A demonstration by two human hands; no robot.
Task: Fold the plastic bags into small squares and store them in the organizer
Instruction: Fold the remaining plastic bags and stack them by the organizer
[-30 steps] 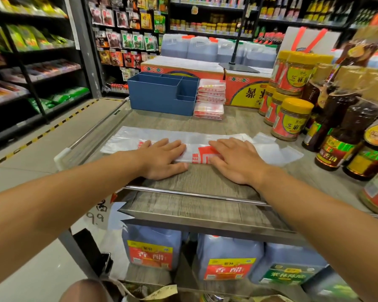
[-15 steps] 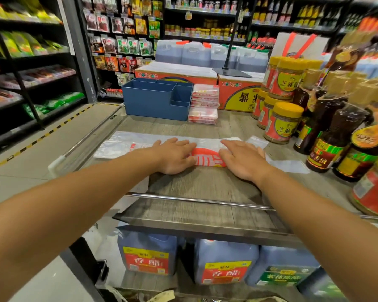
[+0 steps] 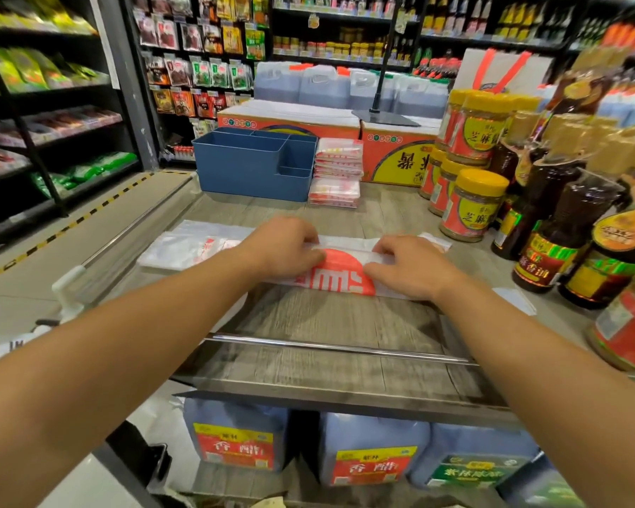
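plastic bag gripped between left hand, right hand

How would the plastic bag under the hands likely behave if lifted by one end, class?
Probably floppy: the bag is thin film lying flat on the shelf, creased where the left hand and right hand pinch it. Likely very light, since it is see-through at its left end. Possibly slippery, and apt to unfold when released.
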